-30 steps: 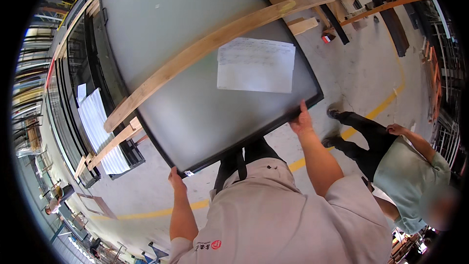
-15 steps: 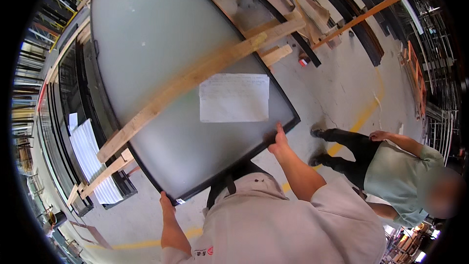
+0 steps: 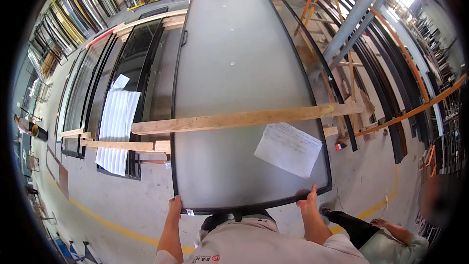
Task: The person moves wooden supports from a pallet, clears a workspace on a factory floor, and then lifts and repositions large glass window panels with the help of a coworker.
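Observation:
A long frosted glass panel (image 3: 234, 88) in a thin black frame stretches away in front of me. At its near left corner my left hand (image 3: 174, 205) is closed on the frame's edge. My right hand (image 3: 308, 201) grips the near edge close to the right corner, thumb up over the rim. The fingers of both hands are hidden in part beneath the frame. A wooden beam (image 3: 244, 117) lies across the panel. On the glass beyond my right hand rests a slanted white sheet of paper (image 3: 289, 149) with handwriting.
Left of the panel, black-framed panes (image 3: 139, 44) rest on timber, with white ribbed sheeting (image 3: 117, 132) on one. A grey post (image 3: 361, 12) and dark profiles (image 3: 386, 93) stand right. A co-worker (image 3: 391, 242) is at lower right; another person shows partly at the far end.
My view has swung round and lifted, so the panel now runs straight ahead and its far end shows. Both hands keep their grip; the paper holds its place on the glass.

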`<state>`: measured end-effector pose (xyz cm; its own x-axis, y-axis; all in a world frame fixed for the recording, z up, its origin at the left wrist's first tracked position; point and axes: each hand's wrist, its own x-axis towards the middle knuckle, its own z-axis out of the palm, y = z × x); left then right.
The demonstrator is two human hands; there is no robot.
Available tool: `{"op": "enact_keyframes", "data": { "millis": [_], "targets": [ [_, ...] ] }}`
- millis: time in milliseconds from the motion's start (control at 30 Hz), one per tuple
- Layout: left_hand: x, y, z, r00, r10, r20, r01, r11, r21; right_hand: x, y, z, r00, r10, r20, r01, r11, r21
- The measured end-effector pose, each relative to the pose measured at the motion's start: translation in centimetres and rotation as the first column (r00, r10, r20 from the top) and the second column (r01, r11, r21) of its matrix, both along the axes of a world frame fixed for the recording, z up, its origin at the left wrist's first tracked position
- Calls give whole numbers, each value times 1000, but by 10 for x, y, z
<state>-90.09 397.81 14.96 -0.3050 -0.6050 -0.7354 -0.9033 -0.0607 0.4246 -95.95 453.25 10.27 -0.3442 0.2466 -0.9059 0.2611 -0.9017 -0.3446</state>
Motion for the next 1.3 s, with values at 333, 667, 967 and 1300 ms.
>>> {"op": "enact_keyframes", "data": {
  "millis": [333,667,967,1300],
  "targets": [
    [7,-75,24,988,-125,-92,117,989,-89,20,-60,58,992,113,-54,-110,993,49],
    [44,-279,40,972,-95,-217,89,995,-40,46,-263,92,993,116,-34,-115,993,17],
    [78,-487,59,961,13,-275,-67,980,-189,57,-475,82,994,92,60,-84,988,-128],
    [102,-656,17,980,34,-196,-37,999,-14,83,-635,109,992,75,106,-75,997,-10]
  ]
}}
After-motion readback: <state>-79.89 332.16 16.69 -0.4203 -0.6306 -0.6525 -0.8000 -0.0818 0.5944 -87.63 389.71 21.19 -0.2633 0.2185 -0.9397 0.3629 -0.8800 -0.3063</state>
